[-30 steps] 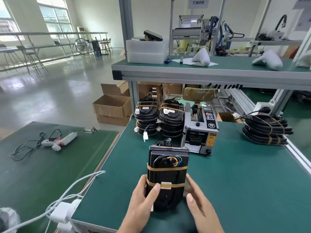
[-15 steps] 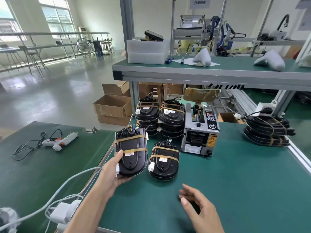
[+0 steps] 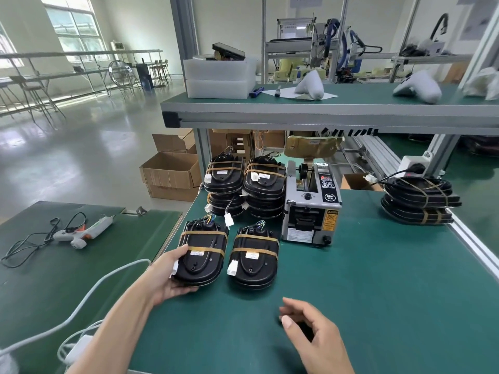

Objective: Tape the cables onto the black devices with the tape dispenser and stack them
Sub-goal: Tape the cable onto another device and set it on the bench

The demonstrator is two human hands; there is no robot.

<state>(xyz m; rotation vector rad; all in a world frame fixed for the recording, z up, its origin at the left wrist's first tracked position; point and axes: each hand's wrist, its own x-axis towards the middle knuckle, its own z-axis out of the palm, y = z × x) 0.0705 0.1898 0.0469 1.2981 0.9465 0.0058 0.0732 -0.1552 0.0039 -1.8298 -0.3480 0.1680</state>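
Your fingers [image 3: 186,288] of the left hand [image 3: 164,279] curl under the near end of a taped black device [image 3: 201,257], with the thumb laid along its left edge, so the hand clamps the device from the side and below. Its long axis runs away from you, wire end far, rounded end close to your palm. It sits at the left edge of the green table [image 3: 378,279], and whether it rests flat or is a touch lifted cannot be told from here.

Just to its right, lying parallel and close beside it, is a second taped device [image 3: 253,259], also pointing away from you. That is the relation the next move turns on: the held device is to the left of its neighbour, so stacking it there probably means a short shift rightward with the same heading kept.

Your right hand [image 3: 310,333] hovers low over the table, fingers loosely bent and holding nothing, well apart from both devices. The left hand is clearly the nearer one.

Farther back stand two finished stacks [image 3: 243,184], and right of them the tape dispenser [image 3: 310,209]. Another pile of black devices [image 3: 420,201] lies at the far right.
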